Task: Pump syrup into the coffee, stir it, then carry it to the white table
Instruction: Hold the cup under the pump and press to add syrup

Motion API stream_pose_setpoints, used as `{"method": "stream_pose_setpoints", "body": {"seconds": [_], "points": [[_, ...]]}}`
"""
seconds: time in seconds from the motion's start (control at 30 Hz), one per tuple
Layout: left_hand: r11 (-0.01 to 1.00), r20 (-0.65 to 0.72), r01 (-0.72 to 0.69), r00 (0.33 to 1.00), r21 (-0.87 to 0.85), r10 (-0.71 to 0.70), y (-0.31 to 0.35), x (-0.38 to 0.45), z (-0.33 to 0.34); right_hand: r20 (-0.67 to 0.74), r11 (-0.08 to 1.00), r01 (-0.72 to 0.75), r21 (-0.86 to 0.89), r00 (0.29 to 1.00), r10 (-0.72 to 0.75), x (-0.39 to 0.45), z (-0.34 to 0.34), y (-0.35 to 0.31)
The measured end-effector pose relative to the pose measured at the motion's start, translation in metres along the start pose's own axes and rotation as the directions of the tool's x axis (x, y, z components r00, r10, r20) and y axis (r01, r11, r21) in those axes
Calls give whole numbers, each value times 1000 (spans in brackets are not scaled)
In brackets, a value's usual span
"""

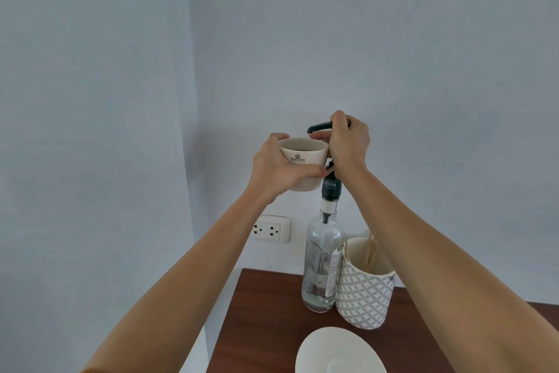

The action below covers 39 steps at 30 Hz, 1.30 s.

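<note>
A cream coffee cup (pixel 302 157) with a small crown logo is held up in the air by my left hand (pixel 278 167), which wraps its side. Dark coffee shows just inside its rim. The cup sits under the black pump spout (pixel 317 127) of a tall clear syrup bottle (pixel 323 263) that stands on the brown table. My right hand (pixel 348 142) is closed over the pump head on top of the bottle. The pump's stem is mostly hidden behind that hand.
A patterned grey-and-white holder (pixel 364 297) with wooden stir sticks (pixel 370 251) stands right of the bottle. A white saucer (pixel 338 351) lies at the near edge of the brown table (pixel 260 312). A wall socket (pixel 270 229) sits on the pale wall behind.
</note>
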<state>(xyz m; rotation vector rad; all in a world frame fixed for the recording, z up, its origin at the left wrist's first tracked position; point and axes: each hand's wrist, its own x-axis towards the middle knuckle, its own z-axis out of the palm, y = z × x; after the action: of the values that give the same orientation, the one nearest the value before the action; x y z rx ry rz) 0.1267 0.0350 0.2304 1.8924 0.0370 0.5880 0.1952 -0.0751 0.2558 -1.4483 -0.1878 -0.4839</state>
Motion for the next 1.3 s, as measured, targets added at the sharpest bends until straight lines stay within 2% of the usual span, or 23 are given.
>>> {"method": "stream_pose_setpoints", "body": {"seconds": [0.83, 1.07, 1.17, 1.3], "points": [[1000, 10, 29, 1000, 3, -29, 0, -6, 0, 43, 999, 37, -3, 998, -37, -1, -3, 7], [1000, 13, 14, 1000, 15, -14, 4, -10, -2, 69, 999, -38, 2, 997, 38, -4, -11, -9], [1000, 9, 5, 1000, 17, -5, 5, -14, -2, -4, 998, -20, -59, 1000, 20, -12, -16, -6], [999, -3, -20, 1000, 33, 20, 2, -23, -2, -169, 980, 167, -107, 968, -183, -48, -32, 12]]}}
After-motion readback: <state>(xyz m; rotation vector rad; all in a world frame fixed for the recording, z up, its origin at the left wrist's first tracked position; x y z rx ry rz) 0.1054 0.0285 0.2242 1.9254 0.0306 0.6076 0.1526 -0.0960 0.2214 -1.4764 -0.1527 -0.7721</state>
